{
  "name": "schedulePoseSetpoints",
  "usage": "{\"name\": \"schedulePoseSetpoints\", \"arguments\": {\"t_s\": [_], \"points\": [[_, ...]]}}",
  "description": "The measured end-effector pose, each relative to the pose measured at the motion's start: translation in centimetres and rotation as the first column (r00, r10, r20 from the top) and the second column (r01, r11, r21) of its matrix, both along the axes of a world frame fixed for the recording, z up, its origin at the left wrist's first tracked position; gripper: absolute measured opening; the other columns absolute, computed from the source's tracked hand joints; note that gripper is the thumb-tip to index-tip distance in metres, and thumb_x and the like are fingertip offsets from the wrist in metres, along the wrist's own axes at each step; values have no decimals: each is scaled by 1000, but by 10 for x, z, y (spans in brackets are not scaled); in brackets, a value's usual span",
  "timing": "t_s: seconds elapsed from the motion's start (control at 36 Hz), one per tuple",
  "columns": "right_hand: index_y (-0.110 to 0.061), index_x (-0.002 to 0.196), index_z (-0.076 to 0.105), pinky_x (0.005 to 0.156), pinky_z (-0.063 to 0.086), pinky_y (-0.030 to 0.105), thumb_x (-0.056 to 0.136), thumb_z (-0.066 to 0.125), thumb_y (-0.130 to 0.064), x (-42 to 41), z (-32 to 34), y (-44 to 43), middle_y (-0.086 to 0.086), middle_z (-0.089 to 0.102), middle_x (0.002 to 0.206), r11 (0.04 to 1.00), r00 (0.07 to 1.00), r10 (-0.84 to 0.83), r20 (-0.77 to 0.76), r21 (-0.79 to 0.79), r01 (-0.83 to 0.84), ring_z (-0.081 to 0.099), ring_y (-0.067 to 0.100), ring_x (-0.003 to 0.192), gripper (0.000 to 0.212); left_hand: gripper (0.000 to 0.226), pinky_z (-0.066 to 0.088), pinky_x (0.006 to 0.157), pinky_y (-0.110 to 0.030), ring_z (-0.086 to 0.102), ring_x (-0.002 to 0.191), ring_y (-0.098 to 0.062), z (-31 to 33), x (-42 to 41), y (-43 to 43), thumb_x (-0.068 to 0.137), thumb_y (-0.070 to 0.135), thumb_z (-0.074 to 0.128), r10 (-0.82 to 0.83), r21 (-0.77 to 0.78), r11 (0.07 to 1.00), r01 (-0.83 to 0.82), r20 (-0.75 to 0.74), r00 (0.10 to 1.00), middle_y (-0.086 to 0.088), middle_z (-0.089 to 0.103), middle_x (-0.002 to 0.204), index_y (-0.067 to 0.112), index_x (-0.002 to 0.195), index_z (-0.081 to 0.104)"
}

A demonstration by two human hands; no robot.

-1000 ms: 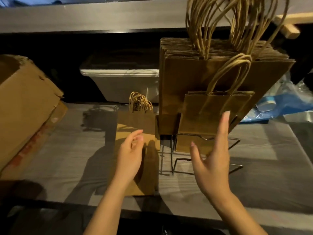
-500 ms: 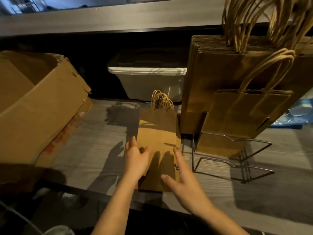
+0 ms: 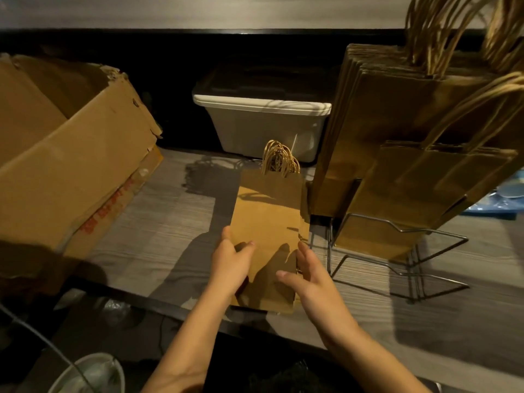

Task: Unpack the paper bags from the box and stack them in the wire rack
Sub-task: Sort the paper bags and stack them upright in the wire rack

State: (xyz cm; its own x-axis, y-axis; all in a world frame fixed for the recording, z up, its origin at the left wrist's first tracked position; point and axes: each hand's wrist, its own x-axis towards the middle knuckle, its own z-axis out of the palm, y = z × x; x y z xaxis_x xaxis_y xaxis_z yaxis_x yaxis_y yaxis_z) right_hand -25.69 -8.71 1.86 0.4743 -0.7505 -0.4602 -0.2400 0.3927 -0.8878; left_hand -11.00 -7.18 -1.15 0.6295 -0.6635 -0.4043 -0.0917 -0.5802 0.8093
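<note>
A flat stack of small brown paper bags (image 3: 268,219) with twisted handles lies on the grey counter (image 3: 158,239), handles pointing away from me. My left hand (image 3: 231,262) rests on the stack's left edge, thumb on top. My right hand (image 3: 307,275) touches its right edge, fingers spread. A wire rack (image 3: 397,251) stands right of the stack, holding small bags (image 3: 425,191) in front and tall bags (image 3: 397,114) behind. The torn cardboard box (image 3: 65,157) sits at the left; its inside is hidden.
A white plastic bin (image 3: 263,123) stands at the back under a dark shelf. Blue plastic wrap (image 3: 507,199) lies far right behind the rack. A round white container (image 3: 85,375) and a cable sit below the counter's front edge.
My right hand left the rack and dropped to the loose stack; my left hand settled on its left edge. My view swung left, bringing the box further in.
</note>
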Motion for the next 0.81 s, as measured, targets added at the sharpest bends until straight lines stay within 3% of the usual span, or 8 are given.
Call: {"name": "schedulePoseSetpoints", "arguments": {"t_s": [0.14,0.22,0.36,0.44,0.56,0.67,0.72,0.81], "points": [[-25,148,20,110,32,28,92,55,-4,-5,6,3,-13,37,138,998,996,-51,72,-37,54,35,6,131,70,35,42,75,-28,54,96,-17,13,0,1,95,15,54,199,-160,964,-214,-106,974,-3,55,115,15,128,43],[-24,146,24,102,40,23,94,48,3,-9,10,3,-15,46,135,994,991,-71,112,-81,80,48,6,122,64,22,41,62,-26,52,84,-9,22,0,1,95,16,53,298,-255,910,-326,-143,944,-1,52,107,19,114,42],[-33,137,37,95,42,9,90,50,11,-16,19,1,-29,47,125,953,990,-64,129,-287,99,53,-9,111,66,14,40,61,-22,53,81,-6,40,-13,0,98,18,49,326,-364,850,-381,-206,923,8,54,95,19,109,42],[-45,128,38,92,40,5,89,50,12,-22,24,-3,-31,45,128,907,990,-66,124,-406,111,47,-18,112,70,13,45,69,-22,56,88,-6,50,-26,-2,98,18,49,300,-405,832,-378,-244,922,8,56,101,23,108,44],[-53,132,25,104,35,13,90,53,6,-34,30,-10,-33,40,134,753,996,-92,20,-653,82,39,-10,127,77,13,47,84,-28,58,101,-10,62,-44,-7,99,19,44,218,-484,812,-326,-267,939,4,59,111,30,106,48],[-35,145,28,107,39,33,88,53,8,-52,36,-26,-14,43,143,551,981,-191,23,-825,127,41,4,133,76,19,46,88,-29,58,103,-8,74,-60,-14,101,18,38,106,-586,789,-184,-166,980,4,60,111,25,113,51],[-30,146,25,105,42,44,88,52,9,-58,39,-32,-5,44,144,488,972,-229,54,-858,162,42,11,133,75,16,46,80,-29,57,90,-8,79,-66,-17,101,20,37,51,-631,769,-107,-106,993,7,61,100,26,107,52],[-21,145,28,100,46,46,86,53,12,-70,42,-46,-5,42,138,348,943,-323,82,-916,200,47,17,127,72,18,43,62,-20,49,65,-1,93,-79,-25,101,18,36,-46,-681,732,23,-16,999,17,53,71,26,92,49]]}}
